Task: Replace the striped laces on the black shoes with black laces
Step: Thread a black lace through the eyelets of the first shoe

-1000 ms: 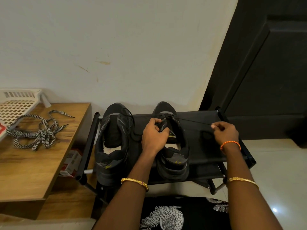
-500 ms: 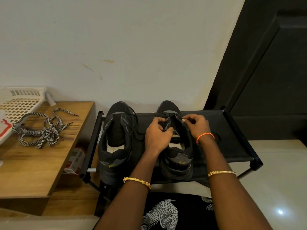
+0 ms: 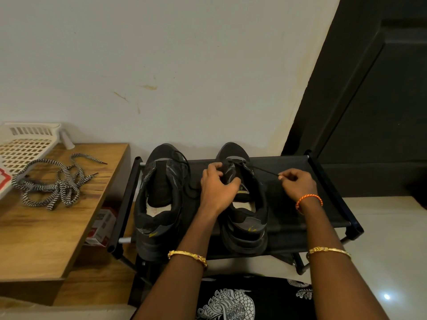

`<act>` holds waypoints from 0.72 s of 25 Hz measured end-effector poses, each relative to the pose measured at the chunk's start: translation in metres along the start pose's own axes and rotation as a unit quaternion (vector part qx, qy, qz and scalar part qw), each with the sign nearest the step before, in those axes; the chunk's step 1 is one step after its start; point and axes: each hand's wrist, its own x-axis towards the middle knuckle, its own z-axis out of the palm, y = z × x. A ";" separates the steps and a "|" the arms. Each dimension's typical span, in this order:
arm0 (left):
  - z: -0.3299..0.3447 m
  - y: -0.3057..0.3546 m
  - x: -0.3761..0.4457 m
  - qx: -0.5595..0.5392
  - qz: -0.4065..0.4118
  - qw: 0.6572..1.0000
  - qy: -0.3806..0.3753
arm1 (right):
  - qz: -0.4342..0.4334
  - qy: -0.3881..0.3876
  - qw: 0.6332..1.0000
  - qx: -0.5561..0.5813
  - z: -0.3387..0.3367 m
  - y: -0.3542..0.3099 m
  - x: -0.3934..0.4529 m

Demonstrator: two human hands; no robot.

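Two black shoes (image 3: 201, 199) on a black rack (image 3: 332, 192), toes to 12 o'clock, heels to 6 o'clock. Left shoe (image 3: 159, 199) at 9 o'clock from the right shoe (image 3: 245, 204), just beside it. Left hand (image 3: 218, 189) curled round the tongue and front of the right shoe, holding it down. Right hand (image 3: 298, 183) at 3 o'clock from that shoe, fingers pinched tight on the end of a thin black lace (image 3: 265, 172). Lace pulled in a straight line from the holes near the toe out to the pinch. More black lace loose on the left shoe, looping down between the two shoes. Cannot tell how many holes are filled; too dark there.

Striped laces (image 3: 53, 183) already out, in a heap on the wooden table (image 3: 46, 239) at 9 o'clock, well apart from the shoes. White basket (image 3: 20, 144) behind them, at 10 o'clock.

Likely step: pulling the black lace through a low hole on the right shoe.

To do it well:
- Keep the left hand firm, so the shoe stays put on the soft rack.
- Pull slow and level toward 3 o'clock, not up.
- Stop while enough lace stays on the other side, so both ends match.
- Keep the lace flat, no twist.
- Mind the tip; a hard tug could fray it or slip it out of the pinch.
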 end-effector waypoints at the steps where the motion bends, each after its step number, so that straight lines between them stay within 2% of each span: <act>1: -0.002 0.001 0.003 -0.021 -0.006 1.000 -0.008 | -0.008 -0.009 1.000 0.025 0.003 -0.004 -0.001; 4: -0.005 -0.001 0.014 -0.040 -0.033 0.999 0.017 | -0.041 -0.066 0.994 0.080 0.018 -0.020 -0.005; 7: -0.001 -0.002 0.022 -0.089 -0.048 0.993 0.054 | -0.081 -0.100 0.989 0.068 0.036 -0.033 -0.011; 9: 0.004 -0.001 0.024 -0.118 -0.041 0.991 0.054 | -0.091 -0.069 0.992 0.057 0.043 -0.037 -0.011; 13: 0.009 -0.005 0.030 -0.058 -0.031 0.993 0.095 | -0.076 -0.012 0.996 0.036 0.048 -0.033 -0.009; 18: 0.010 -0.003 0.028 -0.051 -0.034 0.988 0.140 | -0.060 0.013 0.998 0.031 0.052 -0.033 -0.010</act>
